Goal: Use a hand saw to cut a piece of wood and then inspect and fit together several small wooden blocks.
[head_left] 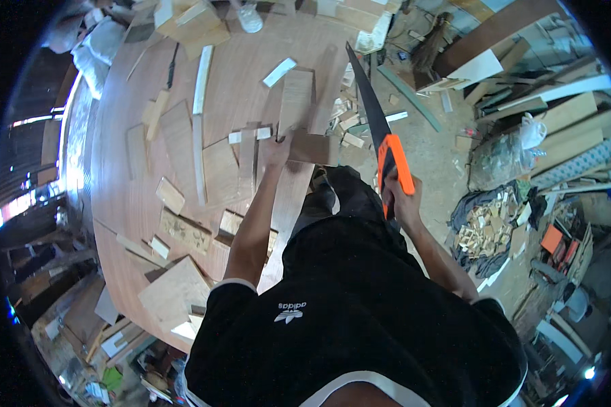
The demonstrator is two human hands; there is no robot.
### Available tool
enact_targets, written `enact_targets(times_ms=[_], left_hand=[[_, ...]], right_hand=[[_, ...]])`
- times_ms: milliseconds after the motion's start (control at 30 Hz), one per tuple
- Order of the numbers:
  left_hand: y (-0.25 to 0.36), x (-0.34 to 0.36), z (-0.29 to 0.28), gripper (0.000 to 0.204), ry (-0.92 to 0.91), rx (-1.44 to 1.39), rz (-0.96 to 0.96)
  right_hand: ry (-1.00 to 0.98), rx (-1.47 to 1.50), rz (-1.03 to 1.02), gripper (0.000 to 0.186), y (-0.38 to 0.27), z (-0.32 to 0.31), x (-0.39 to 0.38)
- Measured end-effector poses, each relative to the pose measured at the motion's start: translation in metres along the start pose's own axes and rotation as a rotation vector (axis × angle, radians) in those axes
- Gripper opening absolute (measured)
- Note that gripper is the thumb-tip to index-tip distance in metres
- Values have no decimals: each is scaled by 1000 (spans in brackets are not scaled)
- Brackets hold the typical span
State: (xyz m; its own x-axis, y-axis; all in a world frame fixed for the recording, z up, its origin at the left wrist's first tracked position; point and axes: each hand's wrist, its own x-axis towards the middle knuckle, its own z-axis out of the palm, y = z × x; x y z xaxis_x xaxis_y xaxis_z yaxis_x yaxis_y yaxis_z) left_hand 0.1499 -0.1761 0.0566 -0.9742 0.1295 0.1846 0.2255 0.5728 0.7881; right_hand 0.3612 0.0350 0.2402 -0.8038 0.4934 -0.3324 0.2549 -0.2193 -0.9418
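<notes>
My right hand (404, 198) is wrapped round the orange-and-black handle of a handsaw (371, 102). Its dark blade points up and away, right of the table edge and apart from the wood. At the table's right edge my left hand (276, 150) grips a short brown wood board (310, 148), whose right end reaches toward the table's edge. Beyond it lies a longer flat board (297, 98). A narrow wood strip (248, 159) and a white-faced piece (250, 135) lie just left of my left hand, whose fingertips are partly hidden.
The wooden table (251, 61) bears many offcuts, a long pale strip (199, 122) and a square panel (176, 292). Offcuts litter the floor at right, beside a dark sack of scraps (485, 227). Stacked boards (570, 115) stand at far right. A clear container (250, 19) is at the back.
</notes>
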Motion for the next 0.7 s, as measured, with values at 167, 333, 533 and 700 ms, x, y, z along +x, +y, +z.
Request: enact_targets(times_ms=[167, 333, 533, 700], left_hand=[[-8, 29, 55, 45, -260, -217, -161], [20, 58, 69, 64, -453, 53, -422], [29, 72, 93, 56, -269, 274, 138], [24, 85, 95, 60, -365, 366, 127]], right_hand=[[126, -203, 121, 25, -1, -11, -14], [92, -583, 280, 34, 32, -12, 48], [12, -413, 410, 36, 146, -24, 144], [-62, -220, 547, 31, 146, 22, 188]])
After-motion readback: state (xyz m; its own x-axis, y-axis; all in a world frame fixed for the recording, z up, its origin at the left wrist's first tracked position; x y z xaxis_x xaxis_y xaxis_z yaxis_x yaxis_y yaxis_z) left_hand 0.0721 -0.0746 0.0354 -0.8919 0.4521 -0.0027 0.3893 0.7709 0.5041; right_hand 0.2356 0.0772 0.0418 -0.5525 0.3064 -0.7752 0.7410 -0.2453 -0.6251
